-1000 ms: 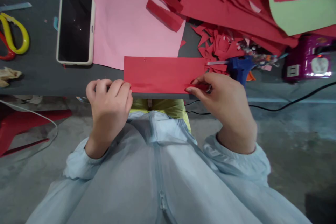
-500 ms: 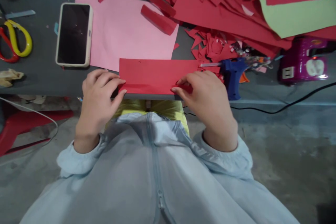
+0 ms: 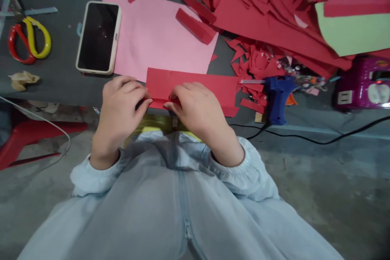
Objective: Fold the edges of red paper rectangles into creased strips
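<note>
Both hands, left hand [image 3: 122, 97] and right hand [image 3: 195, 103], fingers pinching near edge of red strip [image 3: 198, 83], beside phone [image 3: 98, 36]; folding underway, crease needs pressing.

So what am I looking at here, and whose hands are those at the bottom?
The camera sits on a person's head and looks down, so you see their own two hands and pale blue jacket. The left hand and right hand both pinch the near edge of a long red paper strip, where a narrow fold shows. It lies on a dark table. Behind it is a pink sheet, with a phone on its left. Scissors with red and yellow handles lie far left. On the right are a blue glue gun and a big pile of red paper scraps.
</note>
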A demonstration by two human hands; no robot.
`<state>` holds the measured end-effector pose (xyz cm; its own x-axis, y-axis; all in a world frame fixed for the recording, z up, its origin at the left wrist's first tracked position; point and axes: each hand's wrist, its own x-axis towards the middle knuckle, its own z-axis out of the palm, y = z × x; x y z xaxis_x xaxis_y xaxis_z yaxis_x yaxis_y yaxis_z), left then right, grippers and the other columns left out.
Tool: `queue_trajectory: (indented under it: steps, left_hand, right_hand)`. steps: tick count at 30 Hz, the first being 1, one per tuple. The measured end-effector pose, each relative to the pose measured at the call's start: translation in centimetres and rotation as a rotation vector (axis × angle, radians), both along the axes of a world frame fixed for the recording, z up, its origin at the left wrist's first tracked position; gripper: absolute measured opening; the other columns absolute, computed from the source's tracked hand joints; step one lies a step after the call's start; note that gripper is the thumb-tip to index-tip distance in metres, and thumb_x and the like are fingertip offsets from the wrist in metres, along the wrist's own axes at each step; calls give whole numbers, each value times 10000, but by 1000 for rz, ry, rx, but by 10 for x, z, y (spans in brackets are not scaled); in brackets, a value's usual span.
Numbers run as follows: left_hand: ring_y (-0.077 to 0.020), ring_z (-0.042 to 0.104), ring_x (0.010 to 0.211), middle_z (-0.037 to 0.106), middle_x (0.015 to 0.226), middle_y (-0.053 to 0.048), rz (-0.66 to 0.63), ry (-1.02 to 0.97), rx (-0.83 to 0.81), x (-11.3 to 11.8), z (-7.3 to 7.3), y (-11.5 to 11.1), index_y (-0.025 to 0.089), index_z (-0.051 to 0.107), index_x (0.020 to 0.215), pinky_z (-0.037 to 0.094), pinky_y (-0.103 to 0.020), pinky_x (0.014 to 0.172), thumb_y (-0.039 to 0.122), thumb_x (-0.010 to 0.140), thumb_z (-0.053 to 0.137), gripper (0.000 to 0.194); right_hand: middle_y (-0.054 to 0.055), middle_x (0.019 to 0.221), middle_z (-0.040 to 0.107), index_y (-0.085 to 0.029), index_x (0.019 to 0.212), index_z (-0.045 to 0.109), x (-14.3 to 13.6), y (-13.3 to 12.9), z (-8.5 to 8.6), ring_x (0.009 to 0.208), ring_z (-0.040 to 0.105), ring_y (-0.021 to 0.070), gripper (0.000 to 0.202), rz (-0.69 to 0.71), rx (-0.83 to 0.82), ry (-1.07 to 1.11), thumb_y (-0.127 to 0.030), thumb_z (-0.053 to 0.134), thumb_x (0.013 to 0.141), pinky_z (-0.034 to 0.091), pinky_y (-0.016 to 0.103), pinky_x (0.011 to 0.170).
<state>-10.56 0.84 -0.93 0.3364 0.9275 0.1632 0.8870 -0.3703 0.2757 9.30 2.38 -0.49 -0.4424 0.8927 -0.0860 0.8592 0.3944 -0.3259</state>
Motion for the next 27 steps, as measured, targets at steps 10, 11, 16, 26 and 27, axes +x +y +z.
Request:
queue_trajectory:
  steps: [10, 11, 16, 26, 27]
  left_hand:
    - [-297, 593, 1176, 747, 1028, -50, -9, -81, -6, 1, -6, -2, 233, 699, 937, 416, -503, 1016, 323, 949, 518, 203]
    - [-294, 597, 1168, 746, 1012, -52, -2, -86, -7, 1, -6, -2, 232, 694, 931, 415, -497, 1016, 328, 949, 521, 199]
    - [-284, 600, 1149, 736, 961, -47, -2, -89, -5, 0, -4, -1, 233, 662, 906, 409, -480, 1012, 331, 958, 517, 183]
    - [-273, 605, 1092, 717, 928, -49, -31, -17, 100, 2, -9, 2, 214, 640, 903, 405, -481, 984, 302, 976, 493, 187]
    - [-274, 602, 1085, 715, 935, -54, -31, -5, 109, 3, -10, 2, 208, 641, 905, 403, -481, 981, 300, 977, 491, 189]
  right_hand:
    - [109, 916, 700, -150, 933, 674, -3, 6, -5, 865, 584, 254, 151, 37, -43, 47, -268, 579, 934, 343, 334, 709]
    - [111, 914, 700, -149, 930, 675, -2, 6, -5, 864, 583, 252, 155, 32, -50, 50, -266, 573, 937, 341, 332, 707]
    - [115, 919, 700, -146, 929, 678, -2, 10, -2, 860, 582, 242, 176, 26, -95, 49, -271, 555, 947, 337, 327, 707]
    - [111, 931, 715, -141, 961, 674, -4, 14, 2, 822, 621, 241, 194, 23, -91, -45, -280, 540, 956, 313, 329, 648]
    - [110, 929, 714, -141, 961, 672, -4, 15, 1, 820, 624, 242, 194, 24, -86, -47, -284, 541, 955, 313, 330, 644]
